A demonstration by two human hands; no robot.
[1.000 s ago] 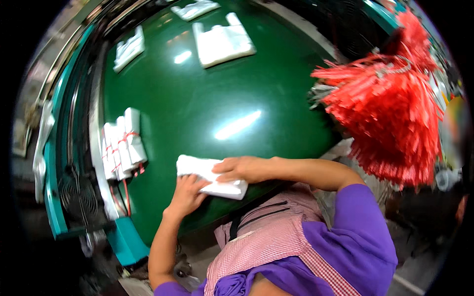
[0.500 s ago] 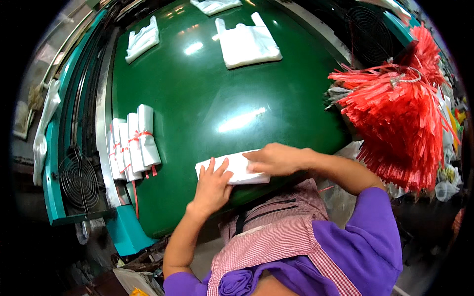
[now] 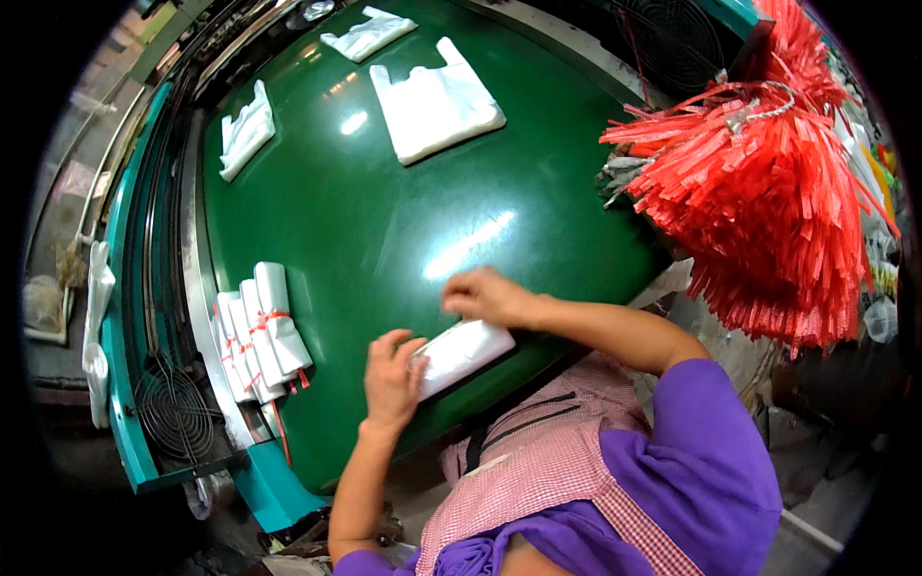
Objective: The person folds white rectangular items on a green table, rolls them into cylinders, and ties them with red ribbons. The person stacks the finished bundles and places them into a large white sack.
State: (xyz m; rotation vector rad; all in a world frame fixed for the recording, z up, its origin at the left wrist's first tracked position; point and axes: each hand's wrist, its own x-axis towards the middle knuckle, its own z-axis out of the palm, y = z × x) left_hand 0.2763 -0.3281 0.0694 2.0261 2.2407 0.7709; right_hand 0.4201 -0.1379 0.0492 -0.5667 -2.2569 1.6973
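Observation:
A folded bundle of white plastic bags [image 3: 468, 357] lies slantwise at the near edge of the green tabletop [image 3: 336, 216]. At its left end my left hand [image 3: 391, 379] has bent fingers closed on the edge. My right hand [image 3: 488, 296] is over the bundle's far edge, fingers curled and pressed together. What those fingertips hold, if anything, is hidden. Several rolled white bag bundles [image 3: 279, 317], tied with red strips, lie side by side at the table's left edge.
A stack of white carrier bags [image 3: 437, 106] lies at the far middle. Smaller stacks sit at the far left [image 3: 248, 132] and at the back [image 3: 369, 35]. Bunched red plastic strips [image 3: 749, 206] hang at the right. A teal machine frame [image 3: 125, 384] with a wire fan guard [image 3: 176, 408] borders the left.
My hands were flat on the bundle; now their fingers are bent. The right hand has moved to the far edge and the left to the left end. My view has turned, tilting the table.

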